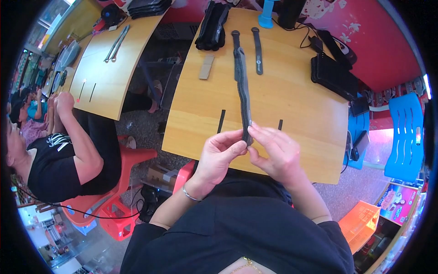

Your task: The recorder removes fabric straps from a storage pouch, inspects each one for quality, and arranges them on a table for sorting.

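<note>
A bundle of long dark grey straps [244,93] runs away from me over the wooden table, its near end lifted off the front part. My left hand [221,155] pinches that near end between thumb and fingers. On the other side, my right hand [279,153] is closed on the same end, fingertips near the left thumb. At its far end, the bundle overlaps another strap [236,39] with a ring-like tip. A single grey strap [258,52] lies flat to the right of it. Short black strips [221,121] mark the table on both sides of the bundle.
A thick pile of black straps [212,27] and a cardboard piece [206,67] are at the table's far left. Black stacked pieces [334,76] sit by the right edge, a blue stand [266,16] at the back. To the left, a co-worker [77,160] sits at another table [102,80].
</note>
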Demonstrator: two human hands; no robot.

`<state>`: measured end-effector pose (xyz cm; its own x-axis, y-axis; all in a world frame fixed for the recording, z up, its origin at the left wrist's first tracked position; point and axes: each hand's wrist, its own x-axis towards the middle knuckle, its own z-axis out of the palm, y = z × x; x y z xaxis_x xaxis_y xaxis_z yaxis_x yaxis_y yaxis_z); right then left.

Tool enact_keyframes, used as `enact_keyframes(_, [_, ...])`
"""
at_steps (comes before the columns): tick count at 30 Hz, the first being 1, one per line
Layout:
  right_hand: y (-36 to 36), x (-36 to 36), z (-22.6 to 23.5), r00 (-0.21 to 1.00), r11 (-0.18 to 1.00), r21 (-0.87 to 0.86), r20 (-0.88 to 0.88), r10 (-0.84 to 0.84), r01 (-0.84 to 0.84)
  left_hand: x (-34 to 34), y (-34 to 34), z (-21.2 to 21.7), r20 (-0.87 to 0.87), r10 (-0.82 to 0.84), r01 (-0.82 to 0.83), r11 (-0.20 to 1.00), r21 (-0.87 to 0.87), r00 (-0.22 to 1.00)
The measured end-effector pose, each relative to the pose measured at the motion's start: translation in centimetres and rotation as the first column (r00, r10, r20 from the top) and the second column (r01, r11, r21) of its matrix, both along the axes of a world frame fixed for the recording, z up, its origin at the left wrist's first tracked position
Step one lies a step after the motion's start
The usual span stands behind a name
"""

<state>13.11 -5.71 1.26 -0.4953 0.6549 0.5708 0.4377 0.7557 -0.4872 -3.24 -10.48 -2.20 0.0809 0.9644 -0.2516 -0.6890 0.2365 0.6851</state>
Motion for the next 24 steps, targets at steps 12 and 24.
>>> enact_keyframes(12, [-0.2, -0.8, -1.1, 0.999, 0.997, 0.06, -0.011, -0.043, 0.044, 0.4, 0.2, -0.1, -0.211, 0.084, -0.073, 0.995, 0.06, 0.974])
enact_keyframes(24, [0.9, -0.7, -1.0, 0.957, 0.938, -0.341, -0.286, -0.042, -0.06, 0.6, 0.1, 0.3, -0.167, 0.132, -0.128, 0.991, 0.038, 0.977])
